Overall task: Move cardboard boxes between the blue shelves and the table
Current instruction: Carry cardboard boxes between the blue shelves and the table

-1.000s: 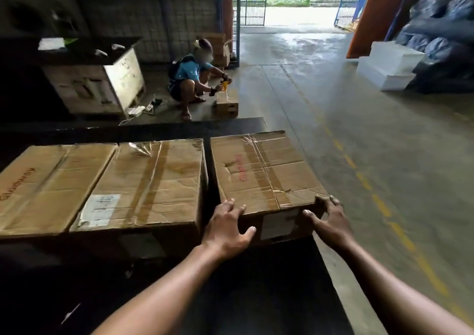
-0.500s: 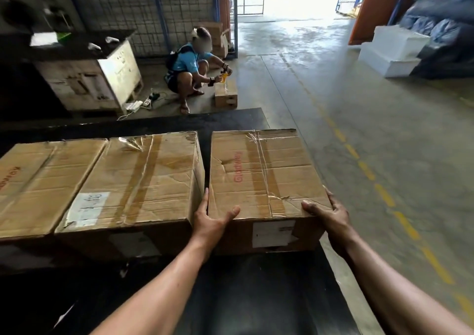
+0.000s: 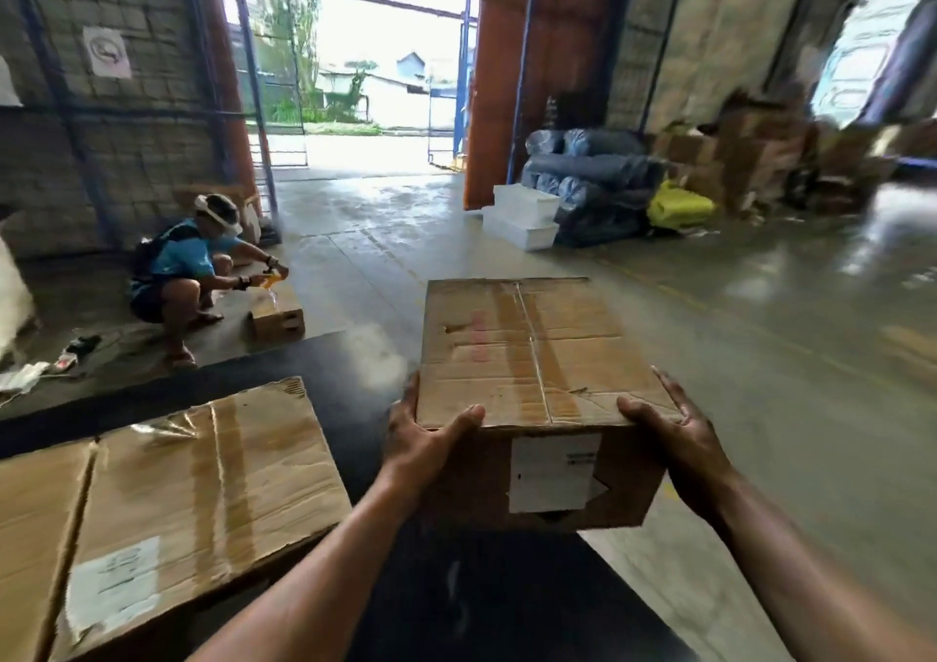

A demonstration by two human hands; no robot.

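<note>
I hold a taped brown cardboard box [image 3: 527,357] with a white label on its near face, lifted off the black table [image 3: 487,605]. My left hand [image 3: 423,441] grips its left near corner, thumb on top. My right hand [image 3: 682,441] grips the right near corner, thumb on the top edge. A larger flat cardboard box [image 3: 203,489] lies on the table at lower left, with another box [image 3: 30,534] beside it at the frame's edge. No blue shelves are in view.
A person in a blue shirt [image 3: 187,276] crouches on the floor at left, working on a small box [image 3: 278,319]. White foam boxes [image 3: 522,217], dark rolls [image 3: 593,174] and stacked cartons [image 3: 750,154] stand at the back right. The warehouse doorway [image 3: 370,78] is ahead.
The box has risen off the table in both hands and moved right, away from the other boxes. My view has tilted up toward the doorway.
</note>
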